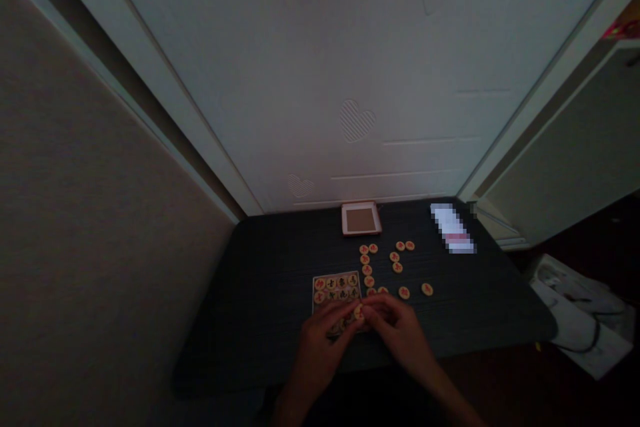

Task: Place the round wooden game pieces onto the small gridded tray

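A round wooden Chinese chess piece (359, 311) with a red character sits between the fingertips of my left hand (325, 330) and my right hand (395, 321). Both hands are closed in a pinch and meet over the lower right part of a shallow tray (313, 287). Rows of similar pieces fill the tray, and my hands hide part of it. To the tray's right, a column of red-marked chess pieces (367, 269) runs down the table. My right hand partly covers its lower end. Several more pieces (397, 267) lie farther right, including a lone piece (427, 289).
The dark table (265, 267) stands against a white panel (300, 80) with raised hearts. An open box lid (361, 232) lies at the back edge. A blurred-out bright phone-like object (453, 228) rests at the right. White bags or boxes (580, 320) are on the floor at right.
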`<state>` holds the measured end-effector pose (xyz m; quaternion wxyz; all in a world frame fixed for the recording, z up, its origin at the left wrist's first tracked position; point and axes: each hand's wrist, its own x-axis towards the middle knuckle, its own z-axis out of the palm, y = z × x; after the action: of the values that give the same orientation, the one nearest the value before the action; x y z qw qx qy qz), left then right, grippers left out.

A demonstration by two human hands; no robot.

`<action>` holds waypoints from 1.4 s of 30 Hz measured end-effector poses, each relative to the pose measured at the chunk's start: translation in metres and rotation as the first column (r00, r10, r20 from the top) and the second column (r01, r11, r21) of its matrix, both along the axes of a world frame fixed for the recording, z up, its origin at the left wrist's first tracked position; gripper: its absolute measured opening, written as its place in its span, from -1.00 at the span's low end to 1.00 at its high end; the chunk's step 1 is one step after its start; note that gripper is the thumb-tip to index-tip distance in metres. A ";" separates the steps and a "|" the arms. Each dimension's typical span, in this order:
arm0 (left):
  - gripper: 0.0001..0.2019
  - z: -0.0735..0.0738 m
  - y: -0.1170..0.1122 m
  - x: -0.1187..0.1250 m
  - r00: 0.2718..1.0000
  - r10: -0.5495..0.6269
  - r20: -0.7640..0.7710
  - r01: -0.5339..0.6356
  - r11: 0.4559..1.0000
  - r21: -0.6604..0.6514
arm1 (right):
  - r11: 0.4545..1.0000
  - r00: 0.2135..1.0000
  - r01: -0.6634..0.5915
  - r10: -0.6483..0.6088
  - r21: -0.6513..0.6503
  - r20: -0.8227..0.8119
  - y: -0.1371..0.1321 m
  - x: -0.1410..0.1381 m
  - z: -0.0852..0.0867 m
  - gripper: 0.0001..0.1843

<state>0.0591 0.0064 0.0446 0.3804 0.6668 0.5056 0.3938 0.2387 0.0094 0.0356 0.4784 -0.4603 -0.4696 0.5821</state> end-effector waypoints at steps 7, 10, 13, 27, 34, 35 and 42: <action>-0.79 0.001 0.002 -0.002 1.000 0.019 0.021 -0.021 0.994 0.109 | 1.000 0.998 -0.004 0.005 -0.022 0.060 0.000 0.003 0.003 -0.66; -0.82 -0.001 0.002 -0.003 1.000 0.013 0.024 -0.016 0.988 0.152 | 1.000 0.997 -0.002 0.004 -0.023 0.079 0.000 0.005 0.003 -0.66; -0.84 -0.004 0.002 -0.004 1.000 0.009 0.021 -0.012 0.989 0.147 | 1.000 0.997 0.000 0.002 -0.025 0.076 -0.001 0.007 0.004 -0.67; -0.87 0.004 -0.005 0.007 0.983 0.076 0.168 -0.069 0.997 -0.046 | 0.999 1.000 0.005 -0.004 -0.046 0.022 -0.004 0.007 0.005 -0.69; -0.85 0.002 -0.010 0.013 0.985 0.078 0.157 -0.077 0.997 -0.013 | 1.000 1.000 0.020 -0.020 -0.006 -0.006 -0.005 0.006 0.004 -0.73; -0.85 0.002 -0.011 0.014 0.985 0.082 0.152 -0.082 0.997 -0.008 | 1.000 1.000 0.026 -0.026 -0.005 0.005 -0.006 0.006 0.005 -0.72; -0.83 0.003 -0.012 0.017 0.985 0.091 0.148 -0.087 0.995 -0.039 | 0.997 0.989 0.034 -0.043 0.064 0.144 0.001 0.006 0.011 -0.60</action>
<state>0.0758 -0.0058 0.0473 0.4099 0.6060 0.5112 0.4511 0.2442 0.0108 0.0470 0.4677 -0.4956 -0.5119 0.5230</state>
